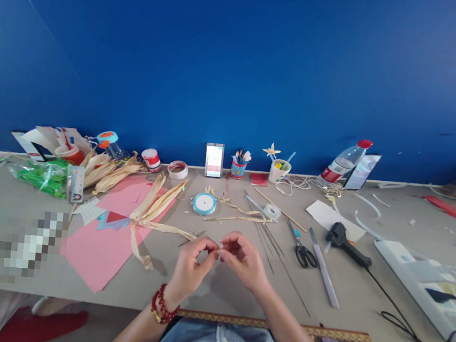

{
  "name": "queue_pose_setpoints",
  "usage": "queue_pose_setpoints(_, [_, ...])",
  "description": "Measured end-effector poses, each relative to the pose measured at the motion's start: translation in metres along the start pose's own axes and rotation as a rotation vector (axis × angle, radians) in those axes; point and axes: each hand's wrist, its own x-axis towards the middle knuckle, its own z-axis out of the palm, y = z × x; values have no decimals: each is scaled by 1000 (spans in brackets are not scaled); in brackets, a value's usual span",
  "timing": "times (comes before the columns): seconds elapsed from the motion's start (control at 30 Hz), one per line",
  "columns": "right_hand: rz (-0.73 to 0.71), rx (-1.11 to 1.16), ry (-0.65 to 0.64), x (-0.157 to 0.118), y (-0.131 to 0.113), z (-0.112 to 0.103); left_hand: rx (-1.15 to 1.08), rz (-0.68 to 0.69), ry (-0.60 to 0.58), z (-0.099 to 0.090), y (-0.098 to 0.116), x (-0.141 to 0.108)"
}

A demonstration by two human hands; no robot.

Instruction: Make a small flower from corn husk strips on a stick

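Both hands are together over the front middle of the table. My left hand [195,266], with a red bead bracelet [165,304] on its wrist, pinches a tiny pale piece between thumb and fingertips. My right hand [246,263] closes its thumb and index finger on the same pale piece [221,246], whose shape is too small to make out. Left of my hands, dried corn husks [153,209] lie over pink paper sheets [99,253]. Thin wires [273,239] lie just right of my right hand. Behind the hands is a blue-rimmed ribbon spool [204,204].
Black scissors [305,256], a lilac strip [326,275] and a black glue gun [347,244] lie at right, near a white power strip [413,283]. A bottle [342,164], a pen cup [238,167] and a propped phone [214,160] stand along the blue wall.
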Motion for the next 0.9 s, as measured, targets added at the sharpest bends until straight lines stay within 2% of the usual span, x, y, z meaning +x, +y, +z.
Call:
queue_pose_setpoints(0.1, [3, -50, 29, -1, -2, 3, 64, 72, 36, 1, 0, -1])
queue_pose_setpoints(0.27, [18, 1, 42, -2, -10, 6, 110, 163, 59, 2, 6, -2])
queue_pose_setpoints(0.7, [50, 55, 47, -2, -16, 3, 208, 270, 73, 7, 9, 0])
queue_pose_setpoints(0.8, [39, 66, 47, -3, -13, 1, 133, 207, 78, 8, 8, 1])
queue_pose_setpoints(0.9, [-5, 64, 60, -5, -11, -1, -36, 47, 41, 7, 4, 1])
